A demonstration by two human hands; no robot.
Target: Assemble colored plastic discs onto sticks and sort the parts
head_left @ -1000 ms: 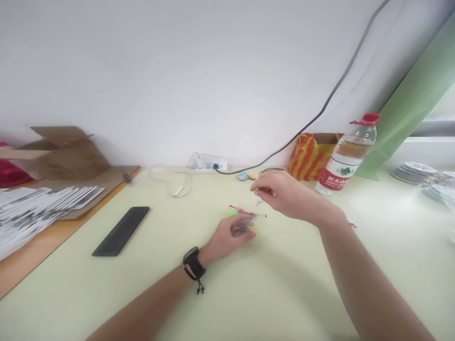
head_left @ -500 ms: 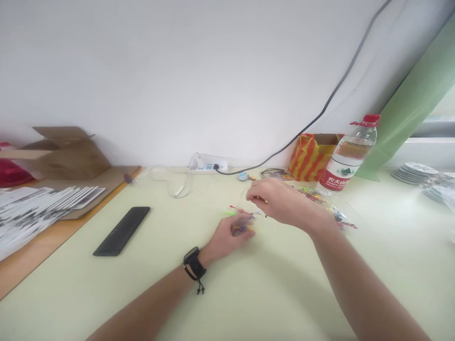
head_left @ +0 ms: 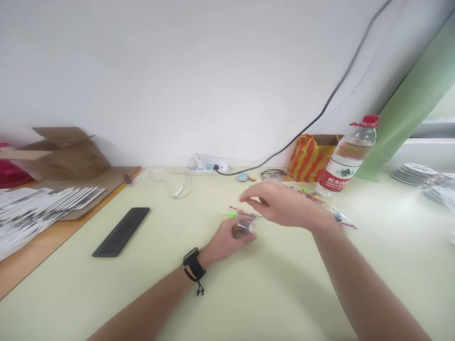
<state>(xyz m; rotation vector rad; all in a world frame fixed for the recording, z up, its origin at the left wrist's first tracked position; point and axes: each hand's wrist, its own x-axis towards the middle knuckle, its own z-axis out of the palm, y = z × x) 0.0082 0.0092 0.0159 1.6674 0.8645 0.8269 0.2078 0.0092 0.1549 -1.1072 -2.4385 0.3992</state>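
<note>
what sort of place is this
Probably an indoor workspace, perhaps a small packing or craft room: an open brown cardboard box, a fanned pile of flat white printed cards or sheets and a white rectangular power strip suggest it.

A pale green table [head_left: 142, 303] lies under the left hand [head_left: 230, 235]; a white wall [head_left: 170, 76] stands beyond. Right of the right hand [head_left: 279, 204], a green sheet [head_left: 410, 99] slants beside a white ledge [head_left: 435, 141].

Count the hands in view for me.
2: the left hand, curled around small coloured pieces; the right hand, raised to its right. No other hand shows.
</note>
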